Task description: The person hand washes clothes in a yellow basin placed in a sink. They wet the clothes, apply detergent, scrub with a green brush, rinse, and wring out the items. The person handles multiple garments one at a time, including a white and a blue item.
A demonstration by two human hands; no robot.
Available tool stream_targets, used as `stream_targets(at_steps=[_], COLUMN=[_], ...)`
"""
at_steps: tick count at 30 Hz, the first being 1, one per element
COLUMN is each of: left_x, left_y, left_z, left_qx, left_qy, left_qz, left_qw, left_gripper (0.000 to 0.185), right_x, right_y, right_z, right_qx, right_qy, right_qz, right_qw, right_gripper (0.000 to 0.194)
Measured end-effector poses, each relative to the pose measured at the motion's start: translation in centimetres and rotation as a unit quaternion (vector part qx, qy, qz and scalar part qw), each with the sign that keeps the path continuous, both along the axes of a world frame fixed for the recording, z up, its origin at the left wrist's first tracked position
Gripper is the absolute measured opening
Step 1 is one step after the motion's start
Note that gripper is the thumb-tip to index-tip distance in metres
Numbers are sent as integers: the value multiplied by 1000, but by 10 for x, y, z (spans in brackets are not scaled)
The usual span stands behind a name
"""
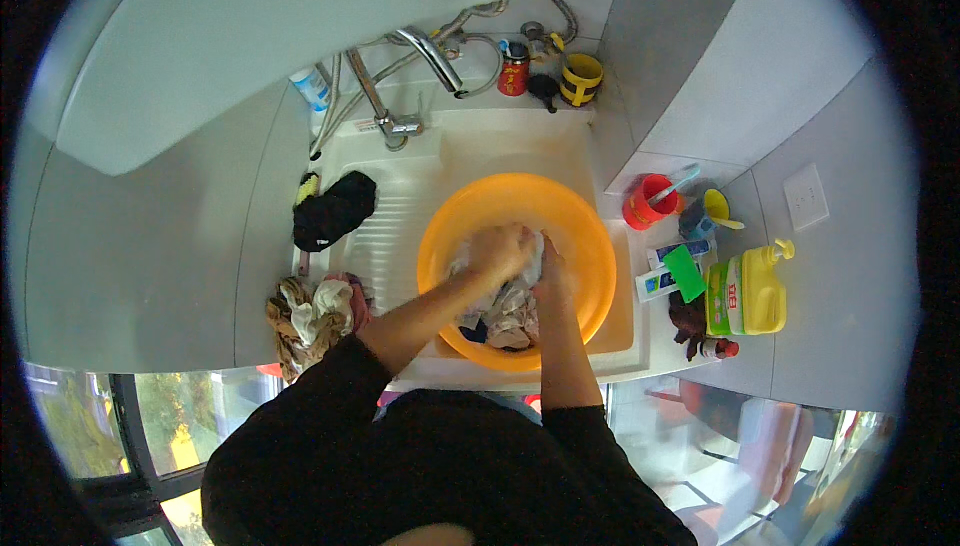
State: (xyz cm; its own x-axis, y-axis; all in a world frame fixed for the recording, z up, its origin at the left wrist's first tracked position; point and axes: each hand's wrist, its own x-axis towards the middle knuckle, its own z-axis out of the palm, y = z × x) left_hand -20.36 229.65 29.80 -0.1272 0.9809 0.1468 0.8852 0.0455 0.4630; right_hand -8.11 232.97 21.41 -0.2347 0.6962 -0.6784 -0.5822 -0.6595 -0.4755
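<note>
An orange plastic basin (517, 186) stands in the white laundry sink (517, 133), and both hands work inside it. My left hand (510, 246), blurred by motion, grips a white cloth (533, 264). Against the cloth's other side is my right hand (552, 257), its fingers closed around the edge. Below them in the basin lie wet, crumpled clothes (514, 313), pale with some dark fabric (474, 332). The lower fingers of both hands are hidden.
A chrome faucet (394, 125) rises behind the washboard (394, 223). To the left lie a black garment (337, 208), a brush (307, 187) and piled clothes (319, 313). On the right ledge are a red cup (645, 204), toothpaste tubes (660, 283), a green sponge (683, 273) and a yellow detergent jug (750, 291).
</note>
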Motion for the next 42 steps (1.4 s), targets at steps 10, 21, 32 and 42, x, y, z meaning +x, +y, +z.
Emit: stream_targets(at_steps=[10,21,32,42], left_x=[-47,47,36,-25], left_y=[16,-11,-14,24], left_z=[-100,-40,-10,-82], left_qx=[-53,95,12,22], left_qy=[167,-83,-118,167], left_qz=[-282,-88,-56,-223], left_qw=[943,988,991,960], left_gripper=[32,30,18,41], right_x=[23,34,20,39], right_y=[-12,-7,-8,-20], right_z=[8,-6,-6,21], right_qx=[299,115,28,346], right_qy=[-758,61,-17,-724], right_qz=[281,-126,8,300], right_qw=[507,983,999,516], right_gripper=[63,42,47,59])
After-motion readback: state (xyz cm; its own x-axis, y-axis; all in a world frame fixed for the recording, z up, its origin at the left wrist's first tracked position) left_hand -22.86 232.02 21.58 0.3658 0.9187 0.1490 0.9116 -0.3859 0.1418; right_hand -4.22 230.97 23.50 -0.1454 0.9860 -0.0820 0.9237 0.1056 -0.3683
